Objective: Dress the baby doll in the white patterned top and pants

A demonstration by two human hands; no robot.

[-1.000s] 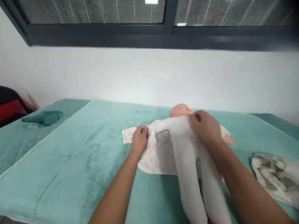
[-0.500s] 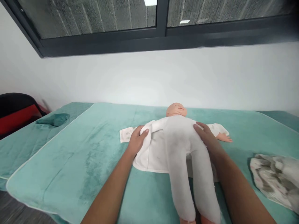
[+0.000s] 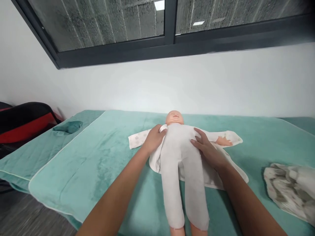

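A baby doll (image 3: 173, 144) with a soft white body lies on its back, head toward the wall and legs toward me. Spread out beneath it is a white baby shirt (image 3: 214, 177) with a small print on the sleeves. My left hand (image 3: 155, 139) is closed on a fold of the shirt beside the doll's shoulder, on the left. On the other side, my right hand (image 3: 206, 149) rests with fingers apart against the doll's torso. The doll's hand (image 3: 223, 141) lies on the right sleeve; the left sleeve stretches flat beyond my left hand.
A green padded cover (image 3: 98, 147) spreads over the bed. Crumpled patterned cloth (image 3: 290, 190) lies at the right. A black and red bag (image 3: 27, 124) stands at the far left, near a small green cushion (image 3: 67, 127). Behind are a white wall and a dark-framed window (image 3: 169, 41).
The doll has shifted left and lies straighter. My left hand has brought the shirt's left side in against its body. My right hand has moved left along the torso, uncovering more shirt.
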